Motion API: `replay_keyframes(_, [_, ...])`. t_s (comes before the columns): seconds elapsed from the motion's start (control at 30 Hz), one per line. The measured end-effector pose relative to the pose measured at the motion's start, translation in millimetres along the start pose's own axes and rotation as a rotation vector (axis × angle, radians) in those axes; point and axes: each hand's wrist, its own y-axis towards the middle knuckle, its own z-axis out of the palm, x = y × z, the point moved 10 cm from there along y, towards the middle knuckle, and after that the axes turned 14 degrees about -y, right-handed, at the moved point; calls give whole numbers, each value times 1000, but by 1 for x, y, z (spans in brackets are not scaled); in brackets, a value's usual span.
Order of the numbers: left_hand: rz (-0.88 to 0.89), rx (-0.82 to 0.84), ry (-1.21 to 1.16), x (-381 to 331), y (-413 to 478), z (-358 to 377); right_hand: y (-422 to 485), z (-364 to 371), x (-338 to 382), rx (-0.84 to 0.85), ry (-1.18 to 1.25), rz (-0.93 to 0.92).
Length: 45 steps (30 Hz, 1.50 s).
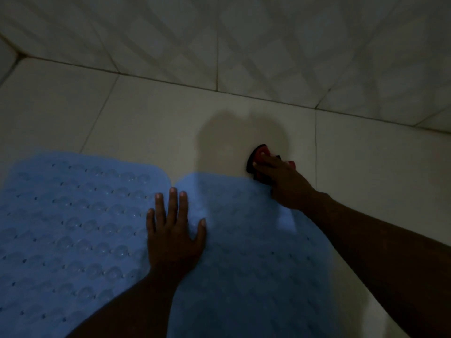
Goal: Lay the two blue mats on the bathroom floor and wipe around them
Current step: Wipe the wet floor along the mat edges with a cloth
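Head view, dim light. Item one: left mat (73, 228), blue, soft plastic or rubber, lying flat on the floor to the outer side of the left hand; its surface is covered with rows of round domed bumps and small punched holes, and its far corner is rounded. Item two: right mat (244, 264), same blue material with fainter bumps, flat between the two hands and running under the right forearm; its rounded far corner nearly meets that of the left mat just ahead of the left fingertips. Left hand (173, 230): open, palm down, fingers straight and spread, resting across the seam where the two mats meet. Right hand (280, 181): fingers curled over a red-and-black pad (258, 154), gripping it against the floor just beyond the far edge of the right mat; the pad's outline is rounded, its exact material too dark to tell. Floor (146, 123): large, smooth, pale square tiles with thin dark grout lines, ahead of both hands. A soft grey shadow (231, 132) falls on the tile just beyond the right hand. Wall tiles (268, 45): pale, glossy, with a faint diagonal lattice pattern, meeting the floor well beyond both hands.
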Motion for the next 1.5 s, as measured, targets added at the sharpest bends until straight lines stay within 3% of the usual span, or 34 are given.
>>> replay_keyframes(0.23, [-26,2,48,3,2,2,-16,-4,-38,-42,-38,-26])
replay_keyframes(0.37, [-45,-5,87,2,1,3,-45,-9,-71,-60,-9,96])
replay_keyframes(0.5, [-88,8,74,0,-2,4,-83,-17,-99,-233,-46,211])
replay_keyframes(0.7, [-212,-73,-23,-39,-46,31,-138,-14,-116,-219,-193,445])
replay_keyframes(0.8, [-188,-32,-43,-78,-80,54,-157,-1,-115,-172,-190,446])
replay_keyframes(1.0, [-101,-2,-34,-167,-171,103,-204,14,-104,-314,-258,353])
replay_keyframes(1.37, [-164,-66,39,-158,-174,107,-235,36,-81,-404,-180,402])
replay_keyframes(1.5, [-167,-75,62,-159,-176,107,-233,44,-83,-357,-223,362])
